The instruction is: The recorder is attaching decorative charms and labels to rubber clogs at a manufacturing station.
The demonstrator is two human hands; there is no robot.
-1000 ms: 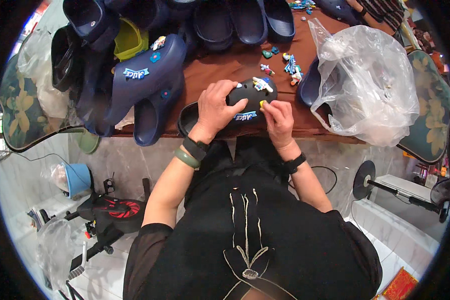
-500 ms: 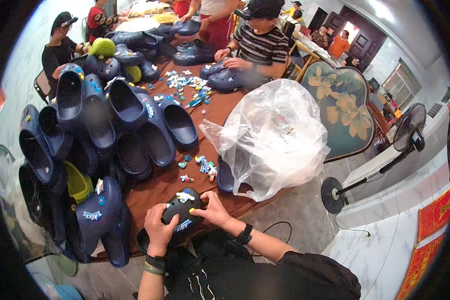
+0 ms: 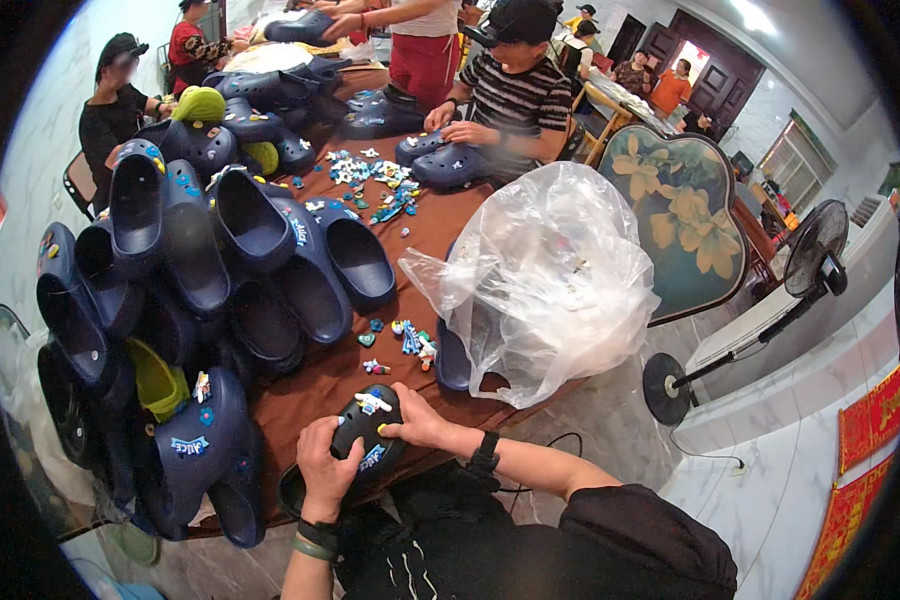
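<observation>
A dark foam clog (image 3: 356,422) with holes in its top is held between my hands near the table's front edge, its toe pointing away from me. A white figure charm sits near its toe, and a blue banner-shaped charm (image 3: 372,457) lies on its upper closer to me. My left hand (image 3: 326,468) grips the clog's left side. From the right, my right hand (image 3: 422,420) closes on its other side, with the thumb on top by the charms. Just beyond the toe, several loose charms (image 3: 407,338) lie on the brown tablecloth (image 3: 315,385).
Navy clogs (image 3: 195,250) are piled high at the left, with a lime-green clog (image 3: 157,380) among them. To the right is a clear plastic bag (image 3: 560,285). Farther off, a charm heap (image 3: 375,185) lies before a person in a striped shirt (image 3: 515,100). A fan (image 3: 815,250) stands right.
The clog and both hands have shifted only slightly, still in the same hold. Across the table, a standing person has raised a navy clog and moved it left.
</observation>
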